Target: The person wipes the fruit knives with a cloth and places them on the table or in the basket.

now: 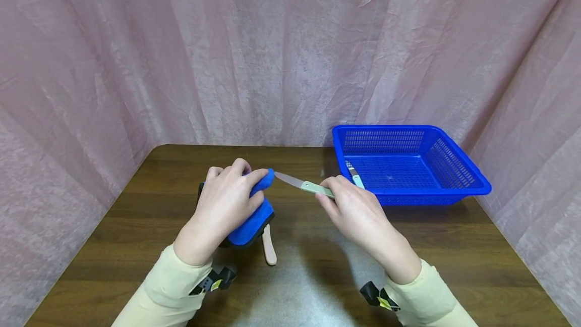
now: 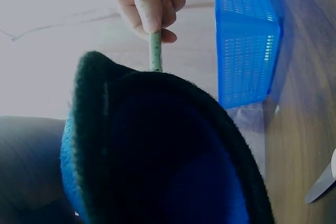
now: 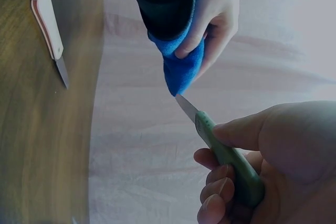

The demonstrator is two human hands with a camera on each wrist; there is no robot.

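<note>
My left hand (image 1: 229,193) grips a soft blue cloth with black edging (image 1: 250,226), its near part hanging below the fingers. A folded end of the cloth (image 3: 181,72) is pinched between finger and thumb. My right hand (image 1: 356,211) holds a knife by its pale green handle (image 3: 228,161), blade pointing at the cloth. The blade's tip (image 3: 181,99) meets the folded end; whether it is slightly covered by the fabric, I cannot tell. Under the left hand, a second knife with a pinkish handle (image 1: 269,249) lies on the table, its blade hidden in the head view.
A blue plastic basket (image 1: 431,198) stands at the back right of the wooden table (image 1: 150,206). Inside, along its left side, lies a tool with a light blue handle (image 1: 358,181). Pink curtains (image 1: 281,54) hang behind the table and along its sides.
</note>
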